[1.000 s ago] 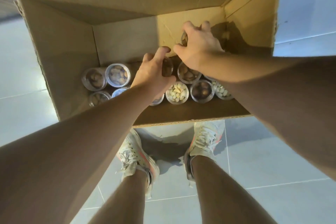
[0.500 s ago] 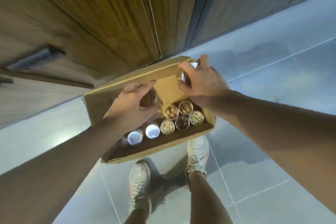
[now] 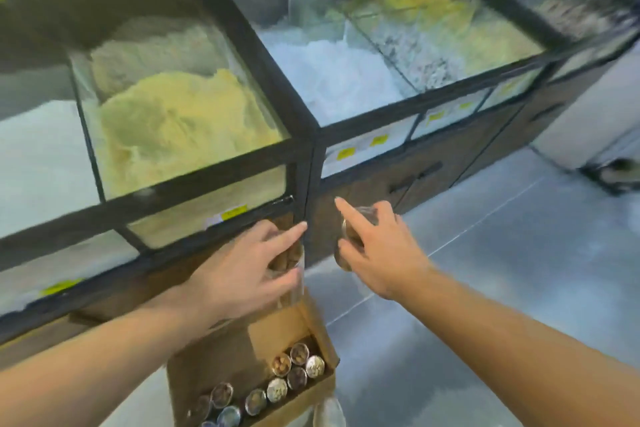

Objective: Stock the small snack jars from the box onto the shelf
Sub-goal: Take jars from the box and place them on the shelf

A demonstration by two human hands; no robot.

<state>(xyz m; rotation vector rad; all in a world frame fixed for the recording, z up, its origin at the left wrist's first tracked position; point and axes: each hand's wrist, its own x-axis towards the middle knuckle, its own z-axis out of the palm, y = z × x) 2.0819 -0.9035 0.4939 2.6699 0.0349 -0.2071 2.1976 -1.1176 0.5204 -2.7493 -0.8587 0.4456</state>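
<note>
The picture is evenly but softly lit, with no hard shadows. Motion blur smears the glass bins (image 3: 180,121) and the far right edge. Pale glare lies on the grey floor (image 3: 502,253). Wide-angle distortion bends the black frames (image 3: 294,149) outward near the edges.

My left hand (image 3: 242,274) holds a small clear plastic jar of brown snacks (image 3: 289,258), and my right hand (image 3: 377,253) holds another small clear jar (image 3: 349,236) with one finger pointing out. Below my arms, the brown cardboard box (image 3: 277,326) sits on the grey tiled floor (image 3: 485,270) with more little round jars (image 3: 298,369) inside. In front of me are big black-framed glass bins (image 3: 304,121) full of yellow and white food.
</note>
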